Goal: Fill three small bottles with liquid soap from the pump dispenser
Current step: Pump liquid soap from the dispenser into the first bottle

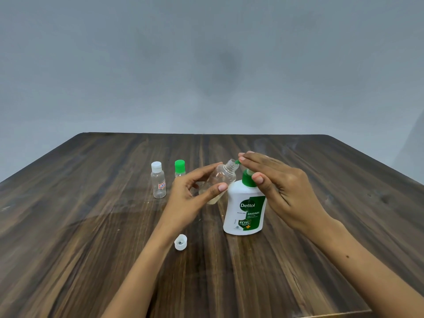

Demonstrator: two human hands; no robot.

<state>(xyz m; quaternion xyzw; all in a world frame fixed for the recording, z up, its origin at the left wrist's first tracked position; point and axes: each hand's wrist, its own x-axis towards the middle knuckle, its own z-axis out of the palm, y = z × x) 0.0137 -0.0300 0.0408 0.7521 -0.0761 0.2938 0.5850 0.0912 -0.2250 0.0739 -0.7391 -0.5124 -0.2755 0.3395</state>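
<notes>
A white Dettol pump dispenser (244, 210) with a green pump head stands upright on the wooden table (91, 249). My right hand (280, 187) lies flat on top of the pump head, fingers extended. My left hand (190, 196) holds a small clear uncapped bottle (221, 177), tilted with its threaded mouth right at the green spout. A little pale liquid sits in the bottle's lower end. Behind, a clear bottle with a white cap (158, 180) and a bottle with a green cap (179, 168) stand upright; the second is partly hidden by my left hand.
A loose white cap (180, 242) lies open side up on the table in front of my left forearm. The table's far edge meets a plain grey wall (206, 65). The near right corner of the table shows at the bottom right.
</notes>
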